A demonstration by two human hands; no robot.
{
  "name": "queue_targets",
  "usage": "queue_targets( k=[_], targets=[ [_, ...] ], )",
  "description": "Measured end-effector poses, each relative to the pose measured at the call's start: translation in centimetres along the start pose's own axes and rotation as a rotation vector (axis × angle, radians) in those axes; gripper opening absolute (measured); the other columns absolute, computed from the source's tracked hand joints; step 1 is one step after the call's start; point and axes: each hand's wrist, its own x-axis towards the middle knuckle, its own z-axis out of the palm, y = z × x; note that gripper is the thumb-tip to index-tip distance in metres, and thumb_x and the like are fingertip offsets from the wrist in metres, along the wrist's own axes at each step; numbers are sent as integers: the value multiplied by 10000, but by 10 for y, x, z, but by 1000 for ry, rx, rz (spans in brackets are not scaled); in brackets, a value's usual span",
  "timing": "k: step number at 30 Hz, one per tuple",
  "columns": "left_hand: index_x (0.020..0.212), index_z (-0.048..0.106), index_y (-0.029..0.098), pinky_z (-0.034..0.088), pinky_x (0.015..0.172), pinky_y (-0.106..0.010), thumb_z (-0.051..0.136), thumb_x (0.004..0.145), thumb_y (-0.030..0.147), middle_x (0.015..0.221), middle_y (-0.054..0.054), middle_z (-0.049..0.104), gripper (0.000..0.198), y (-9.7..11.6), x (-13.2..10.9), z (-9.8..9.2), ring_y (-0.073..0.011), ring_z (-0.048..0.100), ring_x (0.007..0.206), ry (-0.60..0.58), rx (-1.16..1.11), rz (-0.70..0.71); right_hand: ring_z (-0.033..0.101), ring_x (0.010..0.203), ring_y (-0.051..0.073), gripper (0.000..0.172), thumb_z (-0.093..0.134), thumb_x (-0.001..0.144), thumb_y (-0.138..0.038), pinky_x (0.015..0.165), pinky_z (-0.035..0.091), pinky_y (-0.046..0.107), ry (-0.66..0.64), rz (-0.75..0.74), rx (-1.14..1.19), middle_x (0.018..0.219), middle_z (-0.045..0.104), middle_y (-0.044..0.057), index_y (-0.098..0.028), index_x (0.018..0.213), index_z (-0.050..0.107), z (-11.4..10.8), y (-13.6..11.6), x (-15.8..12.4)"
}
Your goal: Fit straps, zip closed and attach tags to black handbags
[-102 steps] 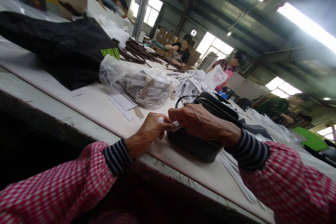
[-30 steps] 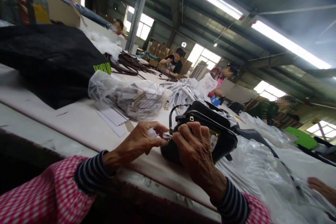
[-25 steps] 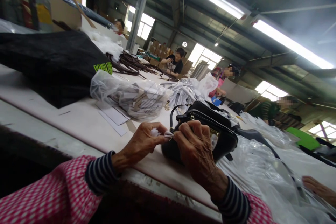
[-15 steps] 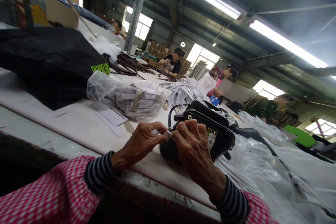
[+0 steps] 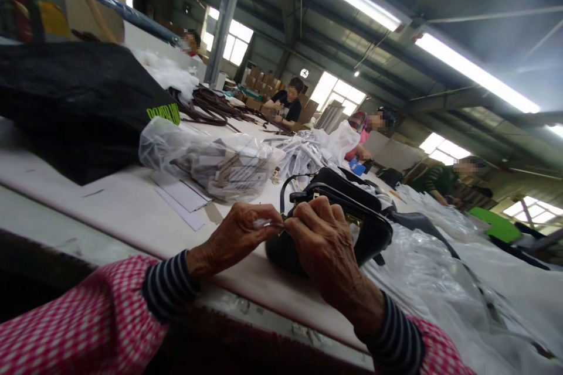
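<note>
A black handbag [image 5: 373, 237] with a gold zip pull and a thin looped strap stands on the white table [image 5: 127, 205] near its front edge. At the bag's left end, my left hand [image 5: 235, 237] pinches a small piece of white wrapping [image 5: 263, 222]. My right hand [image 5: 323, 246] lies over the front of the bag, its fingers curled and its thumb and forefinger meeting the left fingertips. What the right fingertips grip is too small to tell.
Left of the bag lie a clear plastic bag of cards [image 5: 233, 167] and flat white cards [image 5: 182, 193]. A large black bag [image 5: 83, 105] sits far left. Clear plastic sheeting [image 5: 422, 269] spreads on the right. Several people work behind, among them one in black [image 5: 288, 106].
Both hands keep nearly the same pinch at the bag's end, with the left fingers turned slightly. The whole view has shifted a little.
</note>
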Motion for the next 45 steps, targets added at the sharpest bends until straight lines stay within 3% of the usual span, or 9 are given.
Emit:
queue_targets(
  k=[5,15,25,35,45],
  targets=[
    [844,758,126,346,523,-174,700,888,253,686,12,647,146,3,1,0,-57,454,554,-3,-64,-15,444,941,245,80,692,926,-196,760,297,404,-16,-1,4,892,605,36,-191,854,659,0,1,1],
    [847,762,122,321,493,-181,710,885,281,657,12,624,171,3,2,-3,-56,437,525,-43,-62,-52,440,914,240,132,654,939,-153,748,286,400,-10,-62,17,877,606,39,-175,816,610,3,5,3],
    [842,742,164,362,601,-205,684,901,269,678,38,636,133,-1,1,-2,-81,499,626,8,119,-7,450,899,234,181,616,958,-147,746,285,400,0,-80,14,828,591,44,-173,780,597,1,4,3],
    [952,743,195,411,708,-218,620,959,281,846,20,734,150,-8,-2,-2,-105,630,747,-36,252,65,446,864,209,215,603,980,-174,735,279,393,12,-108,33,804,590,35,-167,766,596,2,7,4],
    [875,715,171,391,633,-212,625,936,329,744,9,676,192,-2,-5,0,-110,580,675,-31,242,-34,452,868,215,201,506,1007,-113,709,315,396,80,-225,-16,860,584,60,-129,871,653,16,6,-11]
  ],
)
